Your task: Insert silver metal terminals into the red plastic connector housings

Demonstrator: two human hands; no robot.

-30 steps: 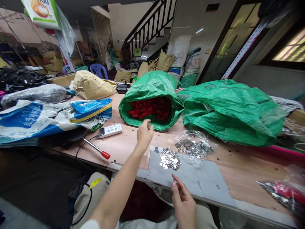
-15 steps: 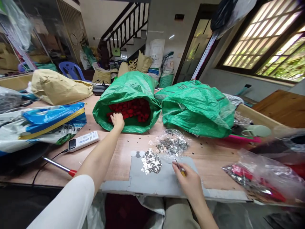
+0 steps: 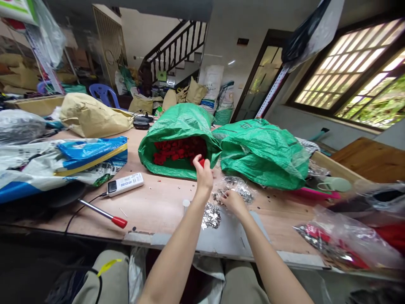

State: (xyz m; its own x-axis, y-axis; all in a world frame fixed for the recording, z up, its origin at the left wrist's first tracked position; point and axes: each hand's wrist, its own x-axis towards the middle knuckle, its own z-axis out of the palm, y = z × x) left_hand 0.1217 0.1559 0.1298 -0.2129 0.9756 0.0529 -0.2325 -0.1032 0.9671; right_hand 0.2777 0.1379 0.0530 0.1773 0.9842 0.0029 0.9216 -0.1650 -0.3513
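Over the table [image 3: 158,211], our left hand [image 3: 205,176] pinches a red bit [image 3: 201,162] by the mouth of the green sack [image 3: 180,120] (we can't see the bit's long side). The clear bag [image 3: 245,192] lies right of that hand; our right hand [image 3: 234,202] is nearer, fingers at the bag, and we can't tell if they grip anything. Bare wood shows left of our left arm, behind the near edge.

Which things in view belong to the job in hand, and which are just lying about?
Apparently in use:
red piece, in the left hand
open green sack, holding red pieces
clear bag of silvery pieces, at the right hand
loose silvery pile

Apparently lying about:
white device
red-handled rod
tan sack
pale mug
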